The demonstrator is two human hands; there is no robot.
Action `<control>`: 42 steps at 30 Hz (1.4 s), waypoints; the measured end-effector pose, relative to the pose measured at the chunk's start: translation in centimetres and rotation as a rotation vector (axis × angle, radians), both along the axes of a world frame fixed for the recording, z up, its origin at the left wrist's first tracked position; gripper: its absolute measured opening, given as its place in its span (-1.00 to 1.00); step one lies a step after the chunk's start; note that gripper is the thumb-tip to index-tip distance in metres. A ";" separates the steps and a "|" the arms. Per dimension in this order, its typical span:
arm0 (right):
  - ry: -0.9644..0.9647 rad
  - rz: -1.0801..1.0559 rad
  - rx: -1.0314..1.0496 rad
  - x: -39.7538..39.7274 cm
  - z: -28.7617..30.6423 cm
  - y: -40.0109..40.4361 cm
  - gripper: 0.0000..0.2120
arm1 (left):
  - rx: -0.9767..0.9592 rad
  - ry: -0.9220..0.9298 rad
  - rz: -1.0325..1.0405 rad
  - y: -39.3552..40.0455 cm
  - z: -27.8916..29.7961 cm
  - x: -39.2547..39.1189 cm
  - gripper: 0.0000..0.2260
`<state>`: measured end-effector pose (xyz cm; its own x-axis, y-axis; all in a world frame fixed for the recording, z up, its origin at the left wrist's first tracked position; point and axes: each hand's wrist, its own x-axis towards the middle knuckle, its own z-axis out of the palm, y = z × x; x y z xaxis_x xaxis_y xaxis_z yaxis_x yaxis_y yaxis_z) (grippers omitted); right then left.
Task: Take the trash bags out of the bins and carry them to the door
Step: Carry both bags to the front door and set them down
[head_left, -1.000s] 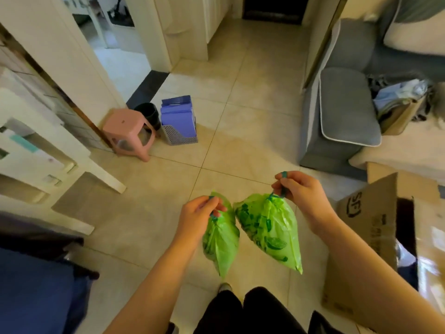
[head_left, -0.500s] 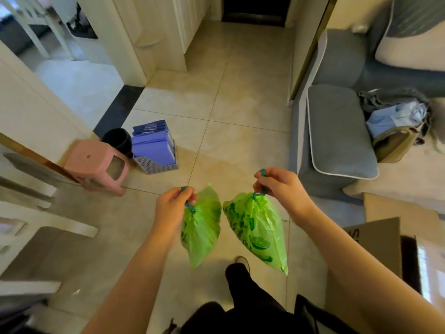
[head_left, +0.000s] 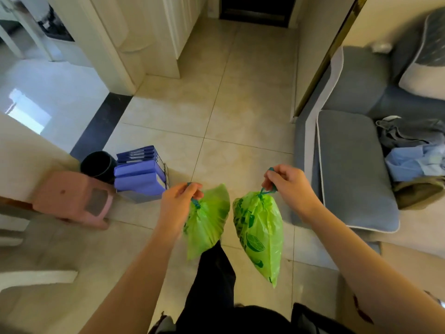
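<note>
1. The left hand [head_left: 179,203] pinches the teal drawstring [head_left: 195,203] of a plain green trash bag [head_left: 207,220], fingers and thumb pressed together on the cord at the bag's gathered neck.
2. That bag hangs straight down from the grip, off the floor, its lower end in front of a dark trouser leg [head_left: 213,280].
3. The right hand [head_left: 287,185] pinches the teal drawstring loop [head_left: 267,190] of a second green trash bag [head_left: 261,237], fingers curled round the cord, which shows above and below the knuckles.
4. This bag, printed with darker green fruit shapes, hangs below the right grip and tapers to a point at the bottom, clear of the beige tiled floor [head_left: 240,112].
5. The 2 bags hang side by side between the 2 grips, near each other but apart.
6. Left of the left grip, on the floor, stand a mesh rack of purple folders [head_left: 140,174], a small black bin [head_left: 97,165] just beside it, and a pink plastic stool [head_left: 72,196] touching or nearly touching the bin.
7. Right of the right grip is a grey sofa [head_left: 349,165] with folded clothes [head_left: 414,155] piled on its seat.
8. Far ahead of both grips, at the end of the hallway, is a dark doorway [head_left: 256,8].
</note>
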<state>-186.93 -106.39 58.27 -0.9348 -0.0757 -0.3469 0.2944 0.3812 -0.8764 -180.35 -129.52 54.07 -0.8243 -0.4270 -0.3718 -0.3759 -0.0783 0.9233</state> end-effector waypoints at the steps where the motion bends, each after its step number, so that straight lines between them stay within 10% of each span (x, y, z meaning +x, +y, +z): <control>1: 0.004 -0.025 0.001 -1.9 0.0 -0.4 -0.82 | 0.017 0.004 -0.023 -0.4 0.0 -2.2 -0.75; 42: 0.034 -0.267 -0.205 -84.5 0.9 -11.4 -0.75 | -0.045 0.033 -0.279 -8.4 3.6 -87.6 -0.77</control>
